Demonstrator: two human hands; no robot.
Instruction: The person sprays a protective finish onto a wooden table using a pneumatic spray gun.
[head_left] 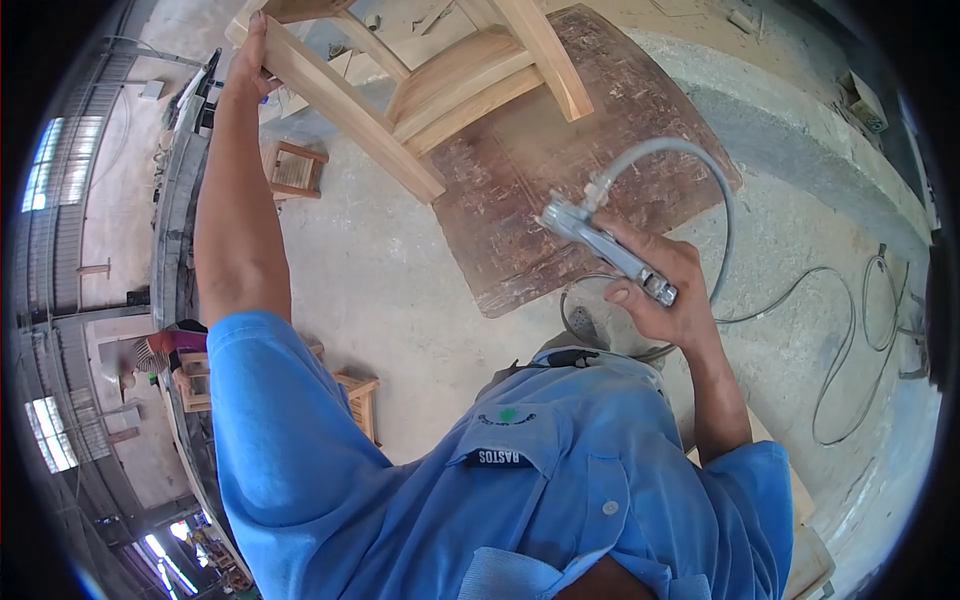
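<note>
A light wooden stool or chair frame [465, 85] is tilted at the top, its legs pointing toward the lower right. My left hand [258, 65] grips the far end of one of its long legs, at the upper left. In my right hand [660, 275], right of centre, is a silver metal air gun [610, 250]. A grey hose [715, 165] curves from the gun's fitting round behind my wrist. Below the frame lies a worn brown board [530, 200], and the gun is over its lower part, apart from the wood.
Thin hose [845, 345] lies in loops on the concrete floor at the right. Small wooden stools [297, 170] stand at the left, with another [358, 400] lower down. A co-worker [165, 350] is at the far left. A concrete ledge [800, 140] runs along the upper right.
</note>
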